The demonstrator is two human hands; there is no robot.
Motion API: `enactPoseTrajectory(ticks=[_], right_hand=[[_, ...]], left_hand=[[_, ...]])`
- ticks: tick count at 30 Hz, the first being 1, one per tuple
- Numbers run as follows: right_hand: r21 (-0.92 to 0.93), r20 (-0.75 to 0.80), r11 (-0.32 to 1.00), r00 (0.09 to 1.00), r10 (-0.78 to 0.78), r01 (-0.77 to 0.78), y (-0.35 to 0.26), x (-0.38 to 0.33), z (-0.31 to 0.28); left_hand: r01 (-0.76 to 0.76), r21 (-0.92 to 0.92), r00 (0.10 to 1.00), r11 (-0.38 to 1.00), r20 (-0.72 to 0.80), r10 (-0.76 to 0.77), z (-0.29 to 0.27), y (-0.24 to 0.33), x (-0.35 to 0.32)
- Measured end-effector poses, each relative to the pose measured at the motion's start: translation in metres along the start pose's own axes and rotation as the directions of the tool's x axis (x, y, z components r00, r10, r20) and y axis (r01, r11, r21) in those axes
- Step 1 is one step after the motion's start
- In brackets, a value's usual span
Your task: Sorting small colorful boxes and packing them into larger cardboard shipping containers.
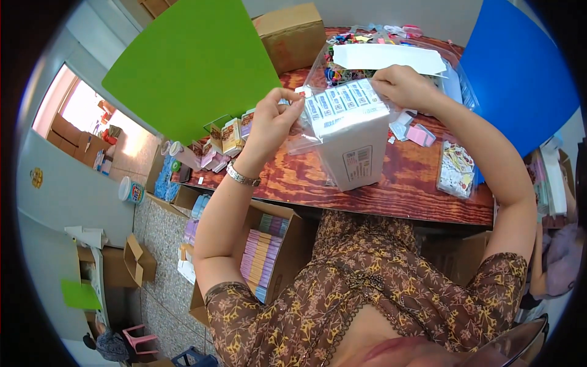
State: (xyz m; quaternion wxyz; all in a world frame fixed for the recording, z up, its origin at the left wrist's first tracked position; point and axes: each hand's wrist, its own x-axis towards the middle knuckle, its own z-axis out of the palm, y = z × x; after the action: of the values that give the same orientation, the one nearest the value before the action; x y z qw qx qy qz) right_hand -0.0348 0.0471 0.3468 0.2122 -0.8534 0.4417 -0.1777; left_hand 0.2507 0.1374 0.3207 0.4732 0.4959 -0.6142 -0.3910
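A tall white block stands upright on the table in front of me, inside a clear plastic bag. Several small white boxes with blue print show side by side at its top, and a barcode label is on the side facing me. My left hand pinches the clear plastic at the upper left edge of the block. At the upper right corner, my right hand is closed on the bag's edge; the plastic between its fingers is mostly hidden.
Behind the block is a clear bin of colourful small items, with a white strip across it. Pink and white cards and a bagged pack lie right. Green and blue panels flank the table; an open carton stands below.
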Motion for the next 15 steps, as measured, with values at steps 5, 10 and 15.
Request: enactPoseTrajectory(ticks=[5, 10, 15], right_hand=[[0.371, -0.182, 0.926, 0.983, 0.001, 0.068, -0.003, -0.009, -0.016], [0.805, -0.201, 0.582, 0.976, 0.088, 0.113, 0.004, -0.013, -0.026], [0.862, -0.293, 0.457, 0.951, 0.098, 0.219, 0.013, -0.029, -0.022]], left_hand=[[0.053, -0.197, 0.998, 0.979, 0.026, -0.049, -0.005, 0.004, -0.004], [0.057, -0.371, 0.998, 0.927, 0.039, -0.046, 0.003, 0.007, -0.011], [-0.567, 0.403, 0.806, 0.718, 0.091, 0.585, 0.018, 0.020, -0.036]])
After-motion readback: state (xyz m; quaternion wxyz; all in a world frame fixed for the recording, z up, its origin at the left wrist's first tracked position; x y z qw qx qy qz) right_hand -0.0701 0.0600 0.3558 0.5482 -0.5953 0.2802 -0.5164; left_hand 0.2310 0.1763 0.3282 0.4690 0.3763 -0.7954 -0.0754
